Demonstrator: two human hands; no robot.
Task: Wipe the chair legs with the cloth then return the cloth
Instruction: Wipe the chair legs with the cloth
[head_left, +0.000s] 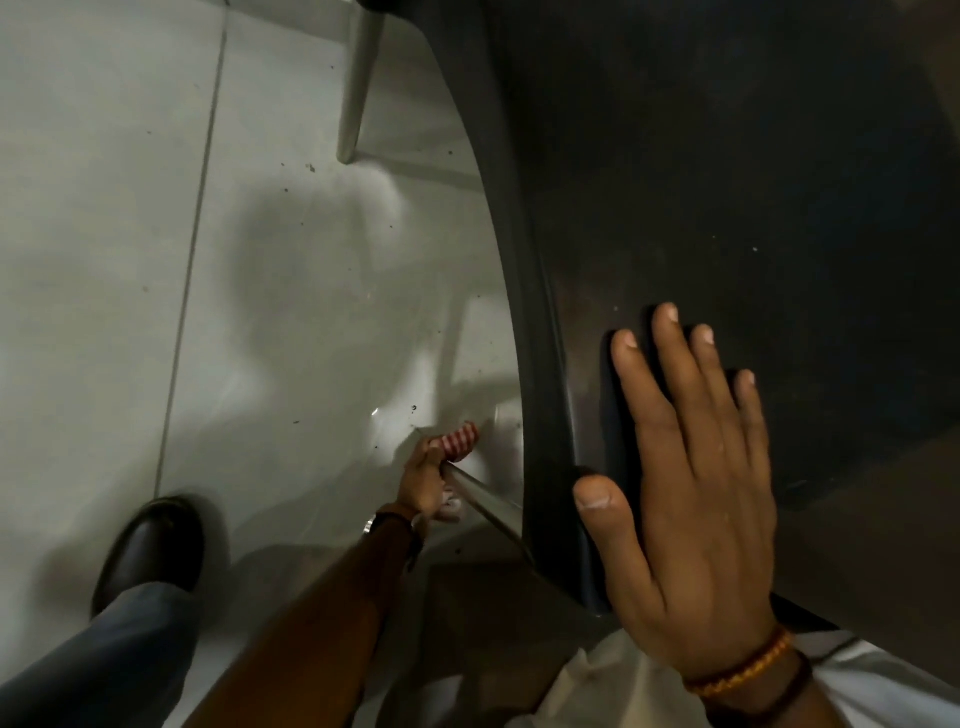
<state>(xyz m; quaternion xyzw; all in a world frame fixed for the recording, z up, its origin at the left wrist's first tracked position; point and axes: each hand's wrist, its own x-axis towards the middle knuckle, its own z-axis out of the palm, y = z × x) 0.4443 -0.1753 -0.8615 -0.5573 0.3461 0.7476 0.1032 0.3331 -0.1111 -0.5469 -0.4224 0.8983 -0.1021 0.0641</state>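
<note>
I look down on a dark chair seat (727, 182) that fills the right side. My right hand (691, 478) lies flat on the seat, fingers spread, thumb hooked over its left rim. Below the rim a thin metal chair leg (483, 499) slants down toward the floor. My left hand (423, 480) reaches far down and is closed around that leg near its foot, holding a red-and-white checked cloth (460, 440) against it. A second pale chair leg (358, 88) stands on the floor at the top.
The floor (130, 234) is pale glossy tile with a grout line running down the left and small dark specks. My black shoe (153, 545) and blue trouser leg are at the lower left. A white garment shows at the bottom right.
</note>
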